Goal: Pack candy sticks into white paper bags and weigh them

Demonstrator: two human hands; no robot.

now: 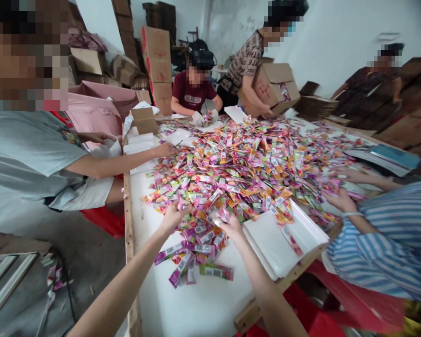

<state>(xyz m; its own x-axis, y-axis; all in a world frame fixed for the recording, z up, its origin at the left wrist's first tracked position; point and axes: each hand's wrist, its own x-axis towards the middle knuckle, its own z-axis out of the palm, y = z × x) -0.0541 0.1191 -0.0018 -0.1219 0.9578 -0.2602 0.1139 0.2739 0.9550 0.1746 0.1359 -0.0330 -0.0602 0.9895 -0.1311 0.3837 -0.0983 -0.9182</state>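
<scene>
A large heap of small, shiny candy packets (238, 161) in pink, purple, orange and green covers the table. My left hand (173, 217) is at the heap's near left edge, its fingers closed on a pink packet (181, 203). Across from it, my right hand (231, 227) pinches another pink packet (224, 215) between thumb and fingers. Between and below my hands, several loose packets (178, 269) lie on the white tabletop, one of them a green packet (216, 271). White trays (272, 241) with a few packets on them sit just right of my right hand.
Wooden edging (129, 243) borders the table. At left, a co-worker's arm (126, 161) reaches to the heap; at right, a striped sleeve (382, 234) is close by. Opposite are a person in gloves (198, 118) and another holding a carton (273, 89).
</scene>
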